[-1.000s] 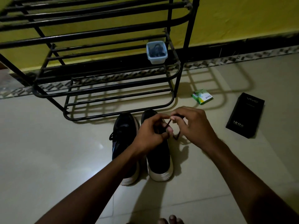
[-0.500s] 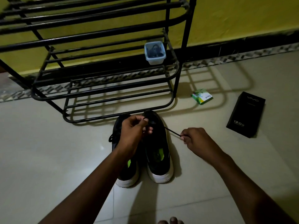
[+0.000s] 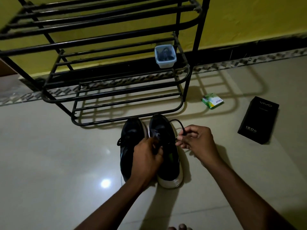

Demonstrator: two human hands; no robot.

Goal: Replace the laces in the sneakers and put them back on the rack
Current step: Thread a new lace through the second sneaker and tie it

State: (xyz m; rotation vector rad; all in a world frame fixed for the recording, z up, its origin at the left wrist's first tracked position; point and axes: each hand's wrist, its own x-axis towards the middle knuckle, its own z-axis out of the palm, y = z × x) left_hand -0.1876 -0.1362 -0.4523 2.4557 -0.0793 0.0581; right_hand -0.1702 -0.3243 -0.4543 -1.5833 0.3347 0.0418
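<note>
Two sneakers (image 3: 131, 130) are sitting side by side on the floor just before the rack (image 3: 116, 90), neither yet shelved. The right hand (image 3: 197, 141) is pinching a black lace (image 3: 176, 121) looping off the right-side sneaker (image 3: 167, 165), while the left hand (image 3: 146, 156) is curling over its eyelets, seemingly gripping the lace there, so lacing is looking unfinished. A plastic tub (image 3: 165, 62) is resting on the rack; a green packet (image 3: 212, 101) and black box (image 3: 259, 120) are lying aside, blocking nothing.

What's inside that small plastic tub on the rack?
The tub on the rack holds something dark and coiled, possibly laces; too dim to confirm. Its bottom is covered by that.
</note>
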